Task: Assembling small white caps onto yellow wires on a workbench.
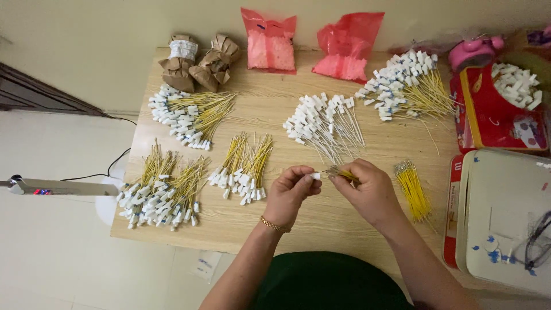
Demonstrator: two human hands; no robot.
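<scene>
At lower centre of the frame, the left hand (290,192) pinches a small white connector (315,175) while the right hand (367,189) closes its grip on thin yellow wires (344,173), ends facing, above the wooden surface (287,224) with sorted piles in reach.

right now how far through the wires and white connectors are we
Done, by the look of it: several piles of yellow wires with white connectors fitted lie across the table. In hand: the left hand pinches one white connector while the right hand holds a few yellow wires. Left: a bundle of bare yellow wires beside the right hand.
</scene>
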